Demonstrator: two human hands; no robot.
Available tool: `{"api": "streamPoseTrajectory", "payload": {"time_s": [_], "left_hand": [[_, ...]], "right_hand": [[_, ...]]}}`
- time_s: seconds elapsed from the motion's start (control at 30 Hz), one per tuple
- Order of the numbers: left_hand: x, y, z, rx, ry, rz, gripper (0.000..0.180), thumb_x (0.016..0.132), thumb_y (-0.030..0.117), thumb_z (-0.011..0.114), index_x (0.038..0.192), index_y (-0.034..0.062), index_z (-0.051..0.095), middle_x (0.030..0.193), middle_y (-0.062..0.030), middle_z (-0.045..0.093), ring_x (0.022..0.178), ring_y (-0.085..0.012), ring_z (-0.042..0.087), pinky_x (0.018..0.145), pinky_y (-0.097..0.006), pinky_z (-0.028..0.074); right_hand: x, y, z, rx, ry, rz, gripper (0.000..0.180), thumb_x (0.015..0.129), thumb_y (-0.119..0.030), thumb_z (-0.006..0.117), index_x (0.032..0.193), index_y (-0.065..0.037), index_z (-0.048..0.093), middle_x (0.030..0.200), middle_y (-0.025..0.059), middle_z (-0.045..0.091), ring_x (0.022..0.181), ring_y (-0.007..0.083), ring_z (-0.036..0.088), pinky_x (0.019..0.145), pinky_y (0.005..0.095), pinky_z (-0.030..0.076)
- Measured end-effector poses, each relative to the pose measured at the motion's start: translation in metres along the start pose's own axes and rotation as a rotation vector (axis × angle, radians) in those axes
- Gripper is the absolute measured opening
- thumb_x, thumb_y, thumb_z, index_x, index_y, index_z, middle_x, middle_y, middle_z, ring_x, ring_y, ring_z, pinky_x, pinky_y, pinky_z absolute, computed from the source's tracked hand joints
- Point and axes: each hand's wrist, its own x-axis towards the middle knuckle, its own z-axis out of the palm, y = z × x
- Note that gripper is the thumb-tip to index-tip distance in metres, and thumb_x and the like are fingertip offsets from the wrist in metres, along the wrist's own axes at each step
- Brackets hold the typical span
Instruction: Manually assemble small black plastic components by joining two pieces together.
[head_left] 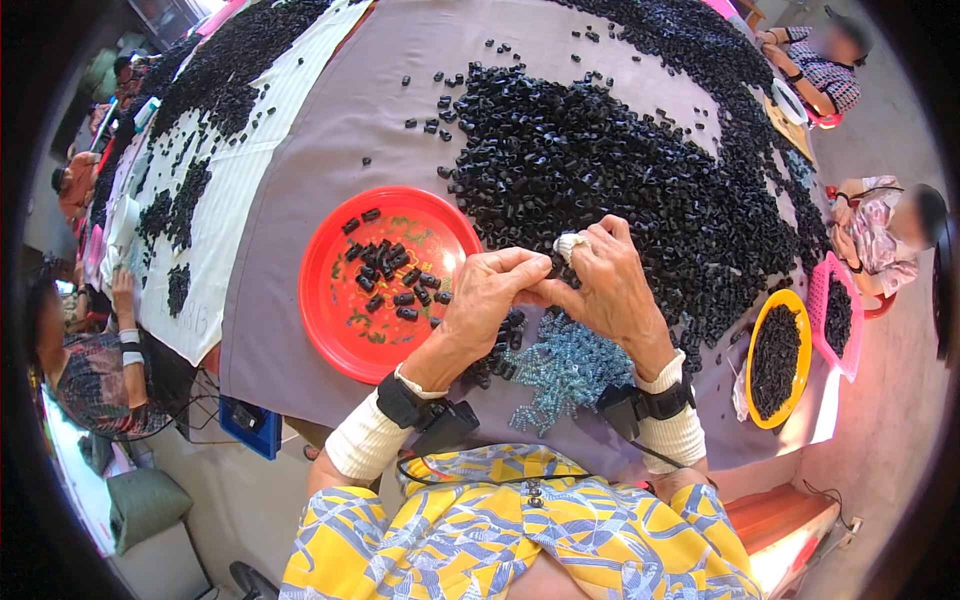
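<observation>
My left hand (pixel 487 298) and my right hand (pixel 617 290) meet over the near edge of a large heap of small black hollow plastic pieces (pixel 580 160). Both are closed in a pinch, fingertips together. Whatever sits between them is hidden by the fingers. A white wrap (pixel 571 246) covers one finger of my right hand. Just below the hands lies a pile of small light-blue, coil-like pieces (pixel 570 365). To the left, beside my left wrist, a round red tray (pixel 325 290) with a printed pattern holds several short black cylindrical parts (pixel 385 258).
A yellow tray (pixel 798 325) and a pink basket (pixel 848 362), both with black parts, stand at the right edge of the grey-covered table (pixel 270 330). More black pieces lie on a white cloth (pixel 215 290) at left. People sit along both sides. A blue bin (pixel 262 440) is below the left edge.
</observation>
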Motion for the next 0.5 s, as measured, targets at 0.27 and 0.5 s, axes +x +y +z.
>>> {"api": "streamPoseTrajectory", "payload": {"time_s": [0.27,0.5], "left_hand": [[0.0024,-0.0038,-0.0057,-0.034,-0.073,-0.004,0.02,0.094,0.016,0.055,0.095,-0.0015,0.064,0.087,-0.006,0.065,0.08,-0.0131,0.064,0.074,-0.029,0.054],[0.0033,-0.005,-0.0074,-0.068,0.001,-0.072,0.036,0.097,0.033,0.05,0.098,-0.0011,0.063,0.086,-0.007,0.065,0.08,-0.0144,0.065,0.073,-0.03,0.055]], "right_hand": [[-0.0034,0.0048,0.0072,0.071,0.049,-0.029,0.029,0.07,-0.028,0.073,0.077,-0.003,0.059,0.071,0.0082,0.058,0.071,0.0255,0.055,0.08,0.0399,0.039],[-0.0049,0.0073,0.0075,0.091,0.072,-0.042,0.023,0.071,-0.021,0.071,0.073,-0.003,0.057,0.067,0.0086,0.056,0.069,0.0254,0.054,0.079,0.039,0.04]]}}
